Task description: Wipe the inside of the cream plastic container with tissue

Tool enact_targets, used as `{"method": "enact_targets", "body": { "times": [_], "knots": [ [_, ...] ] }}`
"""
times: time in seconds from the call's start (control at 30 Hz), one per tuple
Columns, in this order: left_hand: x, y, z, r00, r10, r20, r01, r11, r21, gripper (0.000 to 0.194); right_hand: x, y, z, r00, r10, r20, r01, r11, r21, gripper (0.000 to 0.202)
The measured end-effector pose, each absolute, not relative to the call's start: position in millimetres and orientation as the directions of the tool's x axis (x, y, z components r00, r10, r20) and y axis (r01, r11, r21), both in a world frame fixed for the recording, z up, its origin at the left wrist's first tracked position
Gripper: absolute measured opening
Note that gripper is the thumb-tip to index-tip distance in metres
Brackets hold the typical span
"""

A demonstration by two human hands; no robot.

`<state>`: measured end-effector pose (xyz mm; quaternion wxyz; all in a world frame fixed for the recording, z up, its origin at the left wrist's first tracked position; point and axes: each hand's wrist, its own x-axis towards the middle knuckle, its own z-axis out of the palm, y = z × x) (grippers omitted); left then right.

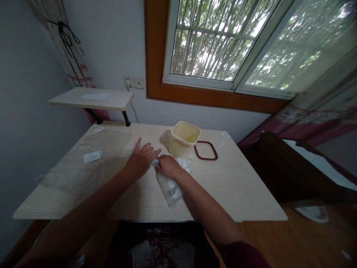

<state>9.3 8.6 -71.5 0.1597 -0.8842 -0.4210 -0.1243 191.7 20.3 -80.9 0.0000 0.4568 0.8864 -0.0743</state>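
Observation:
My right hand (pixel 167 166) is closed around the gathered neck of a clear plastic bag (pixel 172 190), which lies on the table with white, crumpled contents. Just left of it, my left hand (pixel 141 158) has its fingers spread apart, close to the bag's bunched end. Whether its fingers touch the plastic I cannot tell. Behind my right hand stands a cream square bin (pixel 176 146), upright, its top uncovered. A reddish-brown rounded square ring (pixel 206 159) lies flat beside it on the right.
The pale wooden table (pixel 223 193) bears a large sheet of clear plastic (pixel 72 167) on its left, with a white paper slip (pixel 93 156) on it. A raised shelf (pixel 92 99) stands at the back left. Wall and window lie behind; a dark wooden piece of furniture (pixel 295 171) is at right.

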Motion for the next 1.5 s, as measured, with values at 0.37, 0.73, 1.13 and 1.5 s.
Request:
{"method": "enact_targets", "body": {
  "times": [0.37,0.73,1.13,1.5],
  "knots": [
    [-19.1,41.6,-85.9,0.587,0.726,0.358,0.808,-0.555,-0.199,0.022,196.2,18.6,-82.4,-0.59,0.803,-0.082,0.806,0.58,-0.122,0.027],
    [-28.7,41.0,-93.0,0.409,0.88,0.241,0.912,-0.386,-0.138,0.038,194.5,19.4,-86.6,-0.543,0.839,-0.034,0.84,0.543,-0.012,0.025],
    [-20.0,35.7,-94.6,0.434,0.863,0.257,0.901,-0.409,-0.147,0.021,186.8,16.6,-69.9,-0.535,0.84,0.094,0.816,0.542,-0.202,0.044],
    [-10.8,35.0,-100.7,0.423,0.87,0.255,0.904,-0.424,-0.052,0.016,166.3,16.7,-88.2,-0.515,0.855,-0.054,0.847,0.499,-0.181,0.04]
  ]
}}
